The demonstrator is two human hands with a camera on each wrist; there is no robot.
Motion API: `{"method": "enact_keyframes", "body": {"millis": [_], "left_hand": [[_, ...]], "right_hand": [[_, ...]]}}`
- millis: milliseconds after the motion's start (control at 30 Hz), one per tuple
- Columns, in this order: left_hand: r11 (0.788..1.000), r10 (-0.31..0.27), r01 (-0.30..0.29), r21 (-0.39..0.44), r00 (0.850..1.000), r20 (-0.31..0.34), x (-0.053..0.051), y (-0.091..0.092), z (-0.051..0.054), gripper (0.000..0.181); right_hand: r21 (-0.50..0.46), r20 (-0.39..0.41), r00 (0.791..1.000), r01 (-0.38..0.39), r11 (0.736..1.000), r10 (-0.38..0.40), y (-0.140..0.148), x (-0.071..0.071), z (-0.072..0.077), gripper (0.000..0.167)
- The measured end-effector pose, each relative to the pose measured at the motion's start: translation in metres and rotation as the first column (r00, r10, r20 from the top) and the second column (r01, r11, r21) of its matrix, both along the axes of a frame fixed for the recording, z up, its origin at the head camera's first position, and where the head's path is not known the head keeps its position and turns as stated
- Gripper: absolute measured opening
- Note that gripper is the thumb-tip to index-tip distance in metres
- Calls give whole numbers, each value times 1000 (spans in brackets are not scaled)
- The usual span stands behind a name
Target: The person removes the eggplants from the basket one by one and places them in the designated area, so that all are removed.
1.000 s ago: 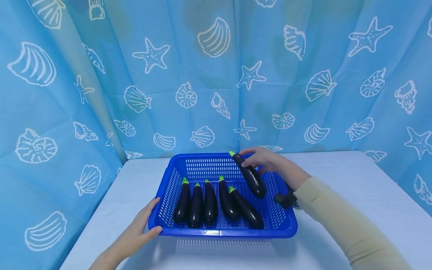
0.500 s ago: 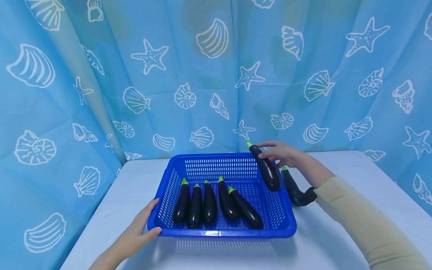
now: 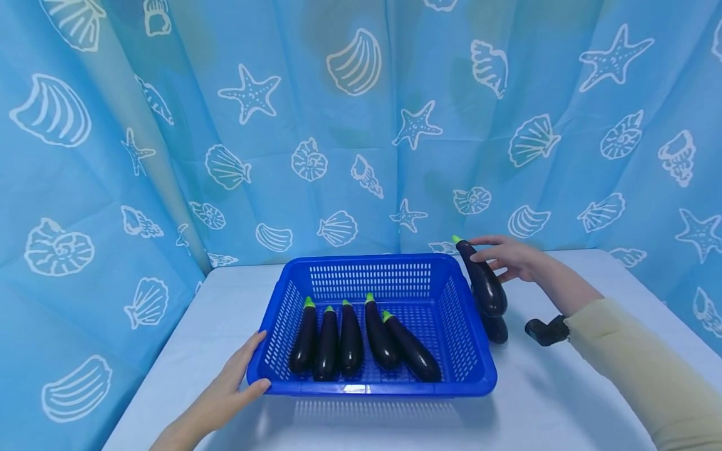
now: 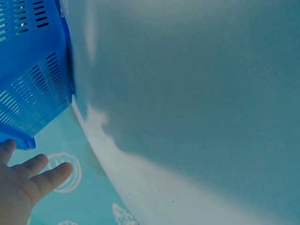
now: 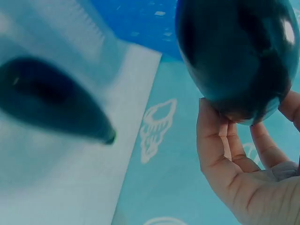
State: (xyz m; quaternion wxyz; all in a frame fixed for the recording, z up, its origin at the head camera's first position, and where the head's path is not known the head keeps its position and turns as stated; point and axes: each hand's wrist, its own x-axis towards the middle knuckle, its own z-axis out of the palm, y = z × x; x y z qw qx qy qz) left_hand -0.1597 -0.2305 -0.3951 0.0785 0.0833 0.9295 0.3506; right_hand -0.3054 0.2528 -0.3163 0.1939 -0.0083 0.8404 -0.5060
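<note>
A: What's nearest?
B: The left hand point(image 3: 228, 379), grip spread wide against the near left corner of the blue slotted plastic basket point(image 3: 423, 389). Inside the basket lie five glossy, dark purple, green-capped eggplants point(image 3: 351, 338).
A: The other grip?
B: The right hand point(image 3: 516, 258) pinches a smooth, plump, dark purple eggplant point(image 3: 486, 285) right of the basket, stem end far, blunt end near, above a matching lower eggplant point(image 3: 496, 329) beside the basket on the white counter point(image 3: 541, 388).
A: Farthest?
B: Blue shell-print curtain point(image 3: 338, 134), beyond the basket.

Pale khaki right sleeve point(image 3: 637, 369), angular black attachment point(image 3: 546, 331) by its cuff
</note>
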Motion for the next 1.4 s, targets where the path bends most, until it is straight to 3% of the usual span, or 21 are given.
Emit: {"method": "enact_keyframes", "body": {"millis": [367,567,1067,1400], "left_hand": [[1000,11,-11,11,1000,5,0,1,0,80],[1000,11,-11,16,1000,6,0,2,0,80],[1000,6,-6,16,1000,5,0,1,-1,79],[1000,1,-1,17,1000,6,-1,-1,-2,78]], "right_hand": [[52,20,998,53,997,-54,36,-1,-14,73],[53,55,995,80,995,-83,46,-1,-29,75],[146,83,981,161,976,-174,55,3,-74,70],[136,107,974,183,974,-198,53,5,-86,68]]}}
